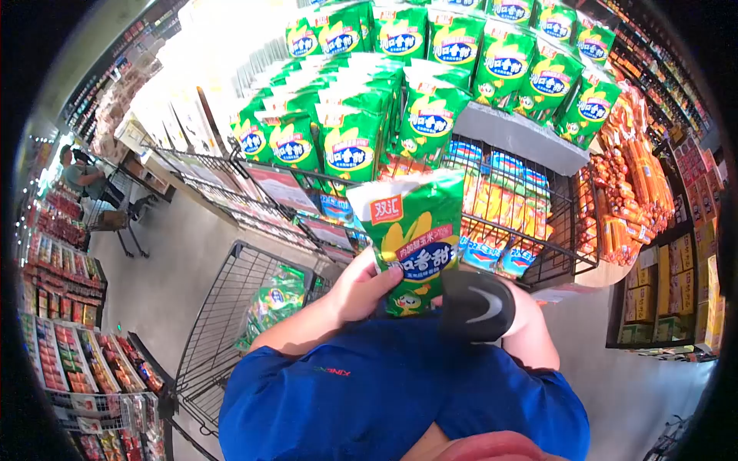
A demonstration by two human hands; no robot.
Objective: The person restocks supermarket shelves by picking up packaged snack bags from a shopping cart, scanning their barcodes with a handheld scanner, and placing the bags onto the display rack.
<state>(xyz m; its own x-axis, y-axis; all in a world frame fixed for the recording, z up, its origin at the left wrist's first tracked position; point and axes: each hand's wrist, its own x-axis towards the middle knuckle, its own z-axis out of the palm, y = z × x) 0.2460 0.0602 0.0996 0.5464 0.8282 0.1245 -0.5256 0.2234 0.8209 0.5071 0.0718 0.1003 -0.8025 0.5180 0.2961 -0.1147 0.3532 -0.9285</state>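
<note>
My left hand [366,286] grips the left edge of a green bag of corn sausages [415,250], thumb across its front. The bag stands upright before my chest, its printed front with the corn picture facing me. My right hand [437,301] is at the bag's lower right, mostly hidden by a black wristband [478,307] with a white swoosh; its fingers do not show clearly. Beyond the bag, matching green bags [350,146] stand in rows on a display. A shopping cart [231,307] at my left has similar green bags [277,303] inside.
A black wire basket [530,230] on the display's front holds orange and blue packs. Bundles of red-orange sausages [634,169] hang at the right. Yellow cartons [680,269] fill a right-hand shelf. At far left, a person [88,180] is near another cart [111,219].
</note>
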